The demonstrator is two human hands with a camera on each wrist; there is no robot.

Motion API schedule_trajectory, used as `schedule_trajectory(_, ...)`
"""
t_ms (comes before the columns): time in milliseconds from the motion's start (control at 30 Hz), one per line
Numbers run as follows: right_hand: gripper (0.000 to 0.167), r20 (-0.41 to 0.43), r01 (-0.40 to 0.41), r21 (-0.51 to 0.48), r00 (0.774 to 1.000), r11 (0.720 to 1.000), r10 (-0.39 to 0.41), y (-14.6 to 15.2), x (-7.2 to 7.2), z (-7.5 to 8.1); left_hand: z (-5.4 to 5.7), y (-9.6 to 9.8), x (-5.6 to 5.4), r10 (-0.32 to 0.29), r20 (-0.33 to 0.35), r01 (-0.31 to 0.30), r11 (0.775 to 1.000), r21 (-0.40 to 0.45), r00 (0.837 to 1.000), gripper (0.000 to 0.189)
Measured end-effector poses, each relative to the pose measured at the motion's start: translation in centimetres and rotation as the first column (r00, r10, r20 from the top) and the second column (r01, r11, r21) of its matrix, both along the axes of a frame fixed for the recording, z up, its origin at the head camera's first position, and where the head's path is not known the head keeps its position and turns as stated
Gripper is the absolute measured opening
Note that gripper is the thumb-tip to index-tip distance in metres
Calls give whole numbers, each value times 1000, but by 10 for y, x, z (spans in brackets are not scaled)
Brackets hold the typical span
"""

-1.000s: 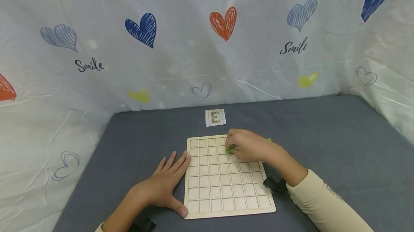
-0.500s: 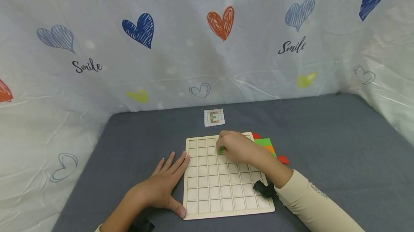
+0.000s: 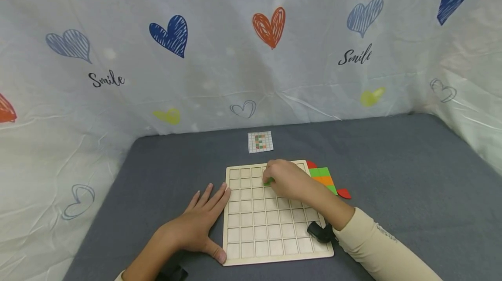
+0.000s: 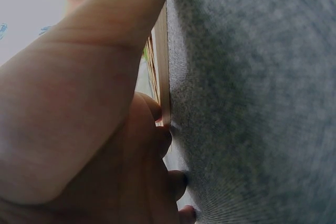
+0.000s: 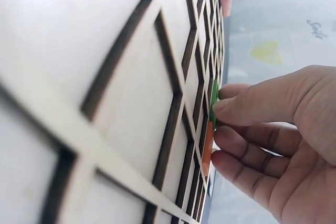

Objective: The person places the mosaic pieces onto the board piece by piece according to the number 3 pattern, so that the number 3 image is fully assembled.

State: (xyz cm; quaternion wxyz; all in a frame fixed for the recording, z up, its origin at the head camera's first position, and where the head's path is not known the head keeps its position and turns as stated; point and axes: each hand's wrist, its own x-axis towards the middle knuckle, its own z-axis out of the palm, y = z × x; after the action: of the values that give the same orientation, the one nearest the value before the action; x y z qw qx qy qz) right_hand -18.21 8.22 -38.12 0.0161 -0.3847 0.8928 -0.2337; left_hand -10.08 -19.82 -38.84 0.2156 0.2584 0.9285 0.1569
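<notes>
A pale wooden grid board (image 3: 270, 232) lies on the grey cloth. My left hand (image 3: 196, 228) rests flat at its left side, with fingers spread and the thumb near the front corner. In the left wrist view, that hand's fingers (image 4: 177, 183) meet the board's side edge (image 4: 163, 66). Over the board's far rows, my right hand (image 3: 289, 181) pinches a small green tile (image 3: 269, 181) between thumb and finger. The right wrist view has the green tile (image 5: 214, 100) against a cell, beside an orange tile (image 5: 208, 142) lying in the grid.
Green tiles (image 3: 321, 171), an orange strip of tiles (image 3: 323, 181) and a red rounded piece (image 3: 344, 193) lie right of the board. Beyond the board is a printed pattern card (image 3: 260, 142). A white curtain with hearts (image 3: 269, 27) hangs behind the table.
Over the second, my right hand has moved a little left with the green tile, uncovering the coloured pieces right of the board. It has barely moved since half a second ago. The left hand stays put.
</notes>
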Motion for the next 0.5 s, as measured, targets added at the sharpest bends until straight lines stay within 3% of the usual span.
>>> schedule_trajectory(233,25,-28,-30,7,999,1000,30,1,2,1,0,-1,0,-4,-2,4,1000,3,1000,142)
schedule_trajectory(300,26,-59,-54,31,997,998,56,2,7,3,0,-1,0,-7,-3,7,1000,4,1000,142)
schedule_trajectory(400,40,-71,-93,54,993,994,96,6,19,5,0,-2,0,-11,-4,11,1000,6,1000,142)
schedule_trajectory(500,39,-62,-102,37,993,994,104,14,32,8,0,-2,0,-14,-4,14,1000,6,1000,142)
